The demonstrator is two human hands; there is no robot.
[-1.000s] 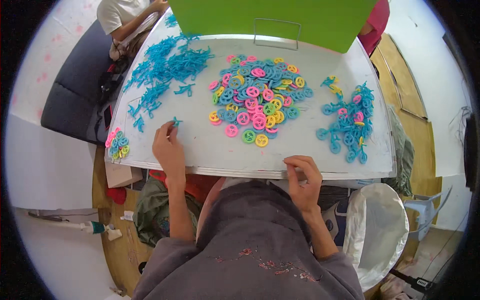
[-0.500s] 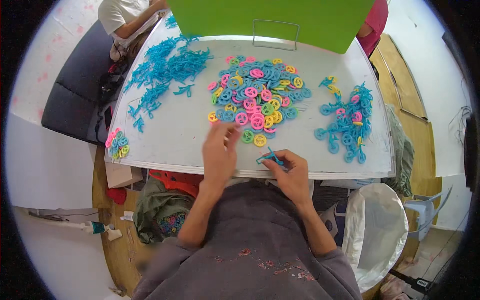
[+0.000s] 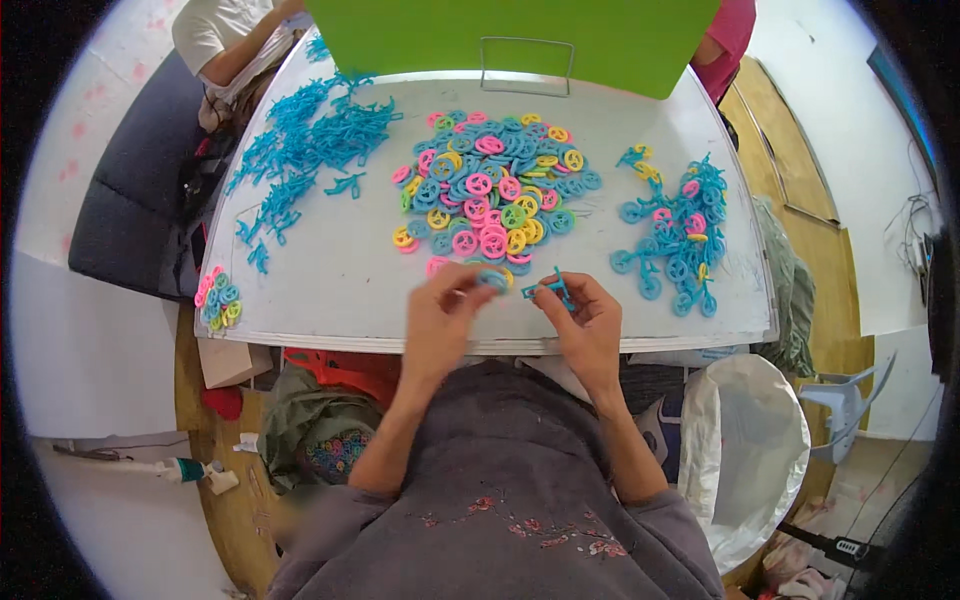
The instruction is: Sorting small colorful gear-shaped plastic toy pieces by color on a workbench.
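Observation:
My left hand point(image 3: 442, 315) pinches a small blue plastic wheel point(image 3: 491, 281), partly smeared by motion, at the near edge of the wheel pile. Close beside it, my right hand point(image 3: 590, 325) grips a blue toy bicycle frame point(image 3: 548, 290) between thumb and fingers; a small gap separates frame and wheel. Beyond both hands lies a heap of toy wheels point(image 3: 490, 190) in blue, pink, yellow and green. Loose blue bicycle frames point(image 3: 310, 135) are piled at the far left. On the right sits a cluster of toy bicycles point(image 3: 685, 240) with wheels fitted.
A small group of coloured wheels point(image 3: 218, 300) lies at the table's left edge. A green panel point(image 3: 510, 40) with a wire stand point(image 3: 527, 93) borders the far side. Two other people sit beyond. Below the table are a white sack point(image 3: 750, 440) and a dark green bag point(image 3: 290, 420).
My left hand has drawn back from the pile toward my right hand, now with a blue wheel in its fingers. The right hand still holds the frame, and the view has shifted slightly.

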